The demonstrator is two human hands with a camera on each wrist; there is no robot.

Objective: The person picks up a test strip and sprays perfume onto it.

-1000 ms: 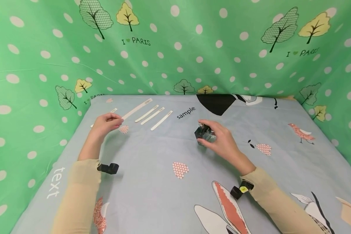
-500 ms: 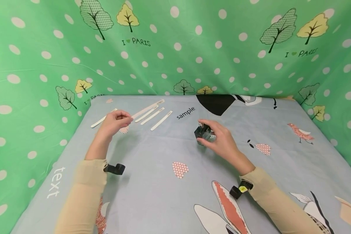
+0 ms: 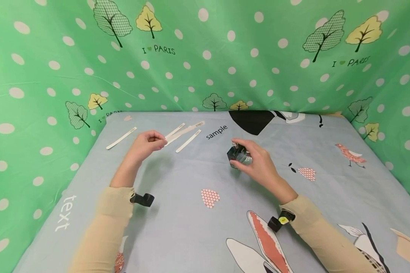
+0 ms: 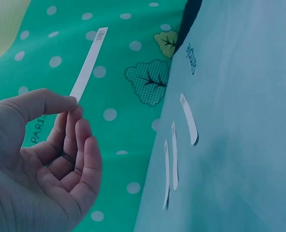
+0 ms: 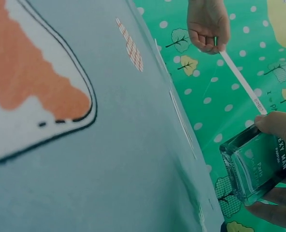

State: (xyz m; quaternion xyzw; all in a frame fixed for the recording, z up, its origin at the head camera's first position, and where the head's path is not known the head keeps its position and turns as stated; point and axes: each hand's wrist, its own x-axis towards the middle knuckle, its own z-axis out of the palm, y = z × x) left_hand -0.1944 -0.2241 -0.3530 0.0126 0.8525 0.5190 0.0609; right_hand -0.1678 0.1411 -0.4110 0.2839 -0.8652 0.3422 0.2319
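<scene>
My left hand (image 3: 147,146) pinches one end of a white paper perfume test strip (image 4: 88,65) between thumb and index finger. Its printed far end points up and away to the right, above the cloth. In the head view this strip overlaps others lying beneath it. My right hand (image 3: 261,163) grips a dark, greenish glass perfume bottle (image 5: 256,166) with printed lettering, the index finger at its top and the thumb low on its near side. A gap separates the bottle from the strip in the head view.
Several more test strips lie on the grey-blue printed tablecloth (image 3: 177,235): one strip (image 3: 121,138) at far left, another strip (image 3: 188,141) near the word "sample", others beside it. A green dotted curtain (image 3: 177,87) stands behind and along the sides.
My left hand has moved rightward with the test strip, bringing it over the strips on the cloth and uncovering the far-left one. My right hand and the perfume bottle stay in place.
</scene>
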